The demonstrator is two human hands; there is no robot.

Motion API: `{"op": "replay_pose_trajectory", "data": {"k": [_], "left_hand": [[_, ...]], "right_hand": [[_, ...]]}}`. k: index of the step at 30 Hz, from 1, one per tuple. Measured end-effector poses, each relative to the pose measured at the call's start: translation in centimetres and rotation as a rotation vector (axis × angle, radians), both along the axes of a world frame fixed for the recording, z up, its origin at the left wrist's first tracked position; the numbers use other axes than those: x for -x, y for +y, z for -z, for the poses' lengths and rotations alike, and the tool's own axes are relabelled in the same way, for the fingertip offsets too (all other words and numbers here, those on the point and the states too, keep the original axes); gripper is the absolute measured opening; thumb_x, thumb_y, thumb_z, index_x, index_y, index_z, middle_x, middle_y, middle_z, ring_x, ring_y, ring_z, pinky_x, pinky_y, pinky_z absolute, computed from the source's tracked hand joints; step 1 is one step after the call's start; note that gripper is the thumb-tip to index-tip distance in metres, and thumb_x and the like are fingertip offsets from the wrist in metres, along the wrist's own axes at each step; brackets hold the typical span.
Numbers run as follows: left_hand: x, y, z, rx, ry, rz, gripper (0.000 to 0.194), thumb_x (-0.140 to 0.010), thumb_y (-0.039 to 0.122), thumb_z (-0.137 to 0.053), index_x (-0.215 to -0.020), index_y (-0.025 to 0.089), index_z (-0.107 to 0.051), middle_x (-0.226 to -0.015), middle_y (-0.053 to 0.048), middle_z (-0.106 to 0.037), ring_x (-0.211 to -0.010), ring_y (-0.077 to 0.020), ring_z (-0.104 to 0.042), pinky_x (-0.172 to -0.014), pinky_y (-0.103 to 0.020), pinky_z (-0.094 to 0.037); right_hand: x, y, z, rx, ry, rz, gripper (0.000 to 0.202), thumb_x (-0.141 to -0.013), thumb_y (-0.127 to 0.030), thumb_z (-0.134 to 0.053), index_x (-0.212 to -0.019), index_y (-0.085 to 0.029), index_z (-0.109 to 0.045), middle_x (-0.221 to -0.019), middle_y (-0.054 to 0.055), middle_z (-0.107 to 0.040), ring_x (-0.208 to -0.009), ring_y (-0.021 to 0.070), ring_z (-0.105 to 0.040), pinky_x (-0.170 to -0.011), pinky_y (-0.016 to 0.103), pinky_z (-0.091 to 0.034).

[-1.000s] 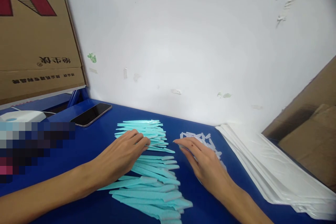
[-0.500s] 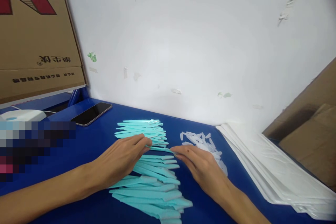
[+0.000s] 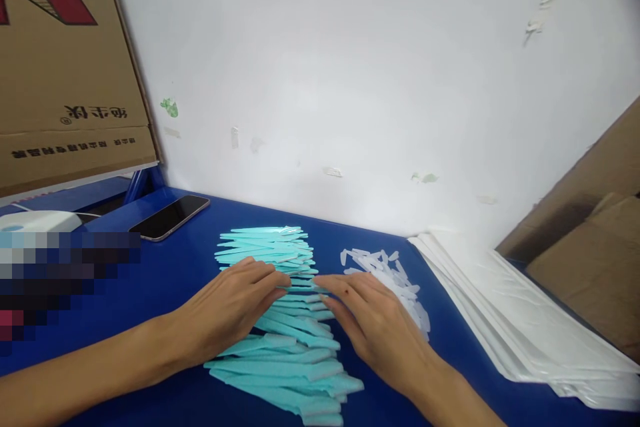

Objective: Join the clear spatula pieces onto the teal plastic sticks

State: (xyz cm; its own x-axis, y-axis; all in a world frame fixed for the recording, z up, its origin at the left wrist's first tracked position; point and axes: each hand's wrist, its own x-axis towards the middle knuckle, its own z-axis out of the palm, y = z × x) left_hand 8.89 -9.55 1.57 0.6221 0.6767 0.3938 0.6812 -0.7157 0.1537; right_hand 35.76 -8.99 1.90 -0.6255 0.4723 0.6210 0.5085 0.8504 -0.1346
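Note:
Slim turquoise eyebrow razors (image 3: pixel 295 371) lie in a loose pile nearest me, and a neater row of turquoise razors (image 3: pixel 265 250) lies farther back. My left hand (image 3: pixel 235 300) is over the middle of them, thumb and fingertips closed around the handle end of one razor, mostly hidden. Facing it from the right, my right hand (image 3: pixel 373 313) has its thumb and index finger apart, with nothing seen between them; the fingertips are close to the razors' right ends. Small translucent white caps (image 3: pixel 387 270) are heaped just behind my right hand.
A phone (image 3: pixel 170 217) lies on the blue table (image 3: pixel 165 280) at the back left, near a white device (image 3: pixel 43 220). White plastic bags (image 3: pixel 500 320) are stacked on the right. Cardboard boxes (image 3: pixel 75 67) flank both sides, and a white wall (image 3: pixel 320 80) rises behind.
My right thumb and index finger have parted from the razor's tip they were pinching. My left hand has come slightly down toward the razors. The view has shifted a little.

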Motion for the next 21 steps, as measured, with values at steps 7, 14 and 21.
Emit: {"op": "replay_pose_trajectory", "data": {"k": [7,14,21], "left_hand": [[0.2,0.3,-0.3,-0.011,0.114,-0.032,0.025,-0.108,0.021,-0.038,-0.106,0.02,-0.063,-0.085,-0.004,-0.062,-0.08,-0.021,-0.052,-0.07,-0.032,-0.039],[0.6,0.5,0.3,0.02,0.113,-0.03,0.028,-0.108,0.021,-0.037,-0.104,0.02,-0.065,-0.099,-0.006,-0.062,-0.087,-0.02,-0.055,-0.077,-0.031,-0.044],[1.8,1.7,1.7,-0.048,0.107,-0.073,0.027,-0.105,0.017,-0.04,-0.11,0.023,-0.066,-0.101,-0.007,-0.061,-0.081,-0.0163,-0.057,-0.063,-0.025,-0.04]], "right_hand": [[-2.6,2.2,-0.2,0.01,-0.103,0.324,0.028,-0.105,-0.018,-0.046,-0.128,-0.022,-0.062,-0.119,0.009,-0.073,-0.11,0.0281,-0.068,-0.097,0.05,-0.049],[-4.3,4.2,1.6,0.028,-0.29,0.357,0.022,-0.101,-0.016,-0.053,-0.113,-0.021,-0.071,-0.115,0.007,-0.074,-0.114,0.0297,-0.066,-0.1,0.053,-0.046],[-3.6,4.0,1.0,-0.066,-0.408,0.324,0.022,-0.091,-0.002,-0.064,-0.101,-0.02,-0.071,-0.107,0.008,-0.074,-0.106,0.0291,-0.065,-0.093,0.048,-0.047]]}}
